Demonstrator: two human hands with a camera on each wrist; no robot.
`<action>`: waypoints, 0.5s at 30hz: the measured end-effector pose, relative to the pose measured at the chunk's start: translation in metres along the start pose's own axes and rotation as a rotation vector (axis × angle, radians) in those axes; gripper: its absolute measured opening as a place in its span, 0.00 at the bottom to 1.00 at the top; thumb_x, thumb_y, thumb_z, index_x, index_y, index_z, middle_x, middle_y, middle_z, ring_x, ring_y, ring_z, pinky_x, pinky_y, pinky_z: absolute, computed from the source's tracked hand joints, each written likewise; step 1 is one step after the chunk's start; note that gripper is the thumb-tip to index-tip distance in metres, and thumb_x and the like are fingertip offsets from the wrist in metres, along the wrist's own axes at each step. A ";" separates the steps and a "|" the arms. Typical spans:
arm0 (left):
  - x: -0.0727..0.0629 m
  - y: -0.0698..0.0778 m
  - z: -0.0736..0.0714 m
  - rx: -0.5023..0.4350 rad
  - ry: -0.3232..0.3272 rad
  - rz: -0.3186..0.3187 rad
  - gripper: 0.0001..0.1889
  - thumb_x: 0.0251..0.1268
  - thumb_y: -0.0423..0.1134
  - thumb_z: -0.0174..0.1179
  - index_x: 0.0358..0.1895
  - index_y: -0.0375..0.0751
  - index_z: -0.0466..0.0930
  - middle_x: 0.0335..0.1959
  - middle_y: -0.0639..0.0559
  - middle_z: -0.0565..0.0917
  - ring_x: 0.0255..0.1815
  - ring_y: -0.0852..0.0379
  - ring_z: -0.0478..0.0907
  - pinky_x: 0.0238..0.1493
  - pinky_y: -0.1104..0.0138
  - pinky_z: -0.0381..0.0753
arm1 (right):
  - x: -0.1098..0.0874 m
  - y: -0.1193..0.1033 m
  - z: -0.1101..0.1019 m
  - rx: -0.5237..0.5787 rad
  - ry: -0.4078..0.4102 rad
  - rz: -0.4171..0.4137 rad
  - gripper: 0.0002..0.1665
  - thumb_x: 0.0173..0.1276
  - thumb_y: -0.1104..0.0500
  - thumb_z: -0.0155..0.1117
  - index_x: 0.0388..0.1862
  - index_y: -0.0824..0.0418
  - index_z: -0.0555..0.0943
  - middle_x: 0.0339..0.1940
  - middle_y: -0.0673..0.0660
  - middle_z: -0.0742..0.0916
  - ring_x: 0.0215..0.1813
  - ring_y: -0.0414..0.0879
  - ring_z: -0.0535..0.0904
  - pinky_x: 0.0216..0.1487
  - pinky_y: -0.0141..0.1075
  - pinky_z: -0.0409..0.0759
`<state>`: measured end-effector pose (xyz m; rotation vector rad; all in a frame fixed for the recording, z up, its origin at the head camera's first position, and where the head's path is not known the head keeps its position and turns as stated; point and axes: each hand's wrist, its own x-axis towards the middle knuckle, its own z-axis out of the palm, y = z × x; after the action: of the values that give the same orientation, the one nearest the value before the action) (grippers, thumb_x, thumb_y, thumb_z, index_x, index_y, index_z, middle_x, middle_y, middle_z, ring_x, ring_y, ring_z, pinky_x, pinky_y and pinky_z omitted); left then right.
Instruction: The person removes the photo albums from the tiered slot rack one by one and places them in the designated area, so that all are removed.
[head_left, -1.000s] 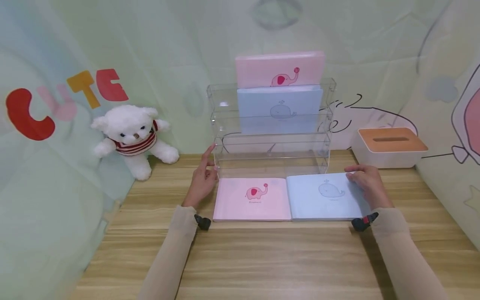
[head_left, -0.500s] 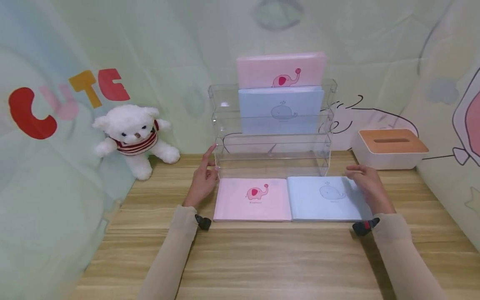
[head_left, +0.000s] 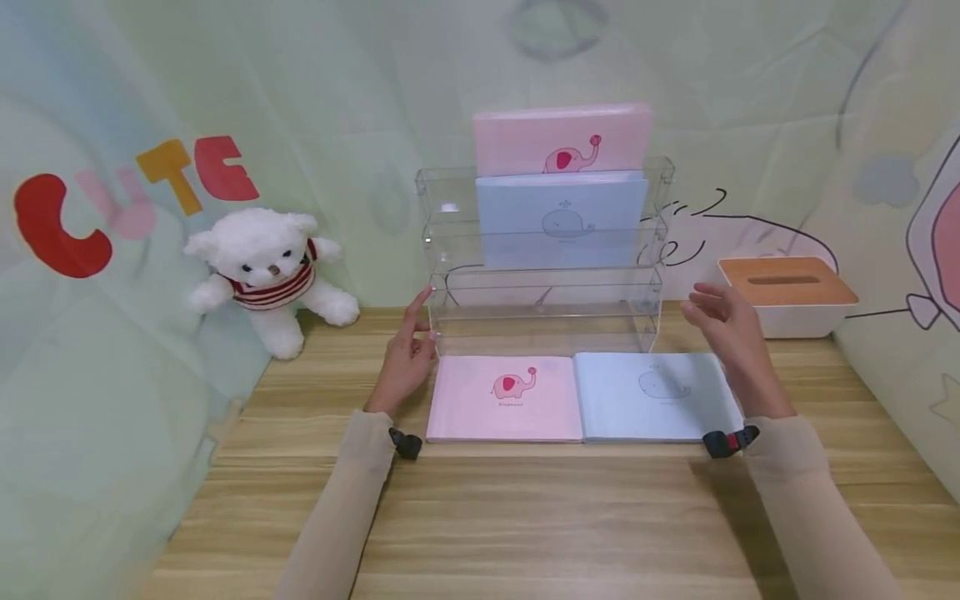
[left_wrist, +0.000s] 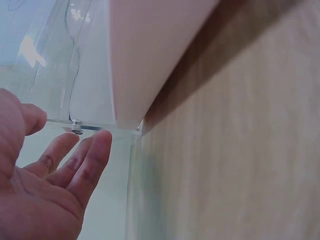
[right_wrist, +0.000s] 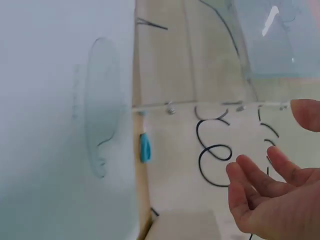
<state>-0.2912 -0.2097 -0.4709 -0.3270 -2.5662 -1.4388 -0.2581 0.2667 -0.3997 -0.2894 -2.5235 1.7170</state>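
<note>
A clear acrylic tiered rack (head_left: 543, 312) stands on the table. Against its left side rests my left hand (head_left: 401, 362), fingertips at the side panel; in the left wrist view the fingers (left_wrist: 92, 165) look extended along the panel's edge. My right hand (head_left: 731, 329) hovers off the rack's right side, fingers loosely bent and holding nothing. Flat before the rack lie a pink elephant booklet (head_left: 504, 417) and a blue whale booklet (head_left: 622, 417), side by side. Upright in the upper tiers are another pink elephant booklet (head_left: 517, 142) and, in front of it, another blue whale booklet (head_left: 517, 204).
A white plush bear (head_left: 262, 242) in a striped sweater sits at the back left. At the back right is a white tissue box (head_left: 802, 321) with a wood-coloured lid. A printed curtain (head_left: 360, 100) hangs behind the wooden table (head_left: 555, 517).
My right hand has let go of the flat blue booklet's far right corner and risen away towards the rack's right side. That booklet has settled flat. My left hand has stayed put.
</note>
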 end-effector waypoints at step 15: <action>-0.001 -0.004 -0.001 -0.008 -0.003 0.040 0.40 0.84 0.32 0.51 0.86 0.76 0.50 0.55 0.35 0.80 0.29 0.48 0.84 0.36 0.69 0.82 | 0.001 -0.045 0.007 0.061 0.103 -0.296 0.32 0.83 0.46 0.61 0.81 0.48 0.69 0.78 0.56 0.81 0.70 0.36 0.77 0.77 0.35 0.76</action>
<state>-0.2913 -0.2120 -0.4738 -0.3796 -2.5424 -1.4370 -0.2655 0.2449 -0.3609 0.0018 -2.2992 1.6158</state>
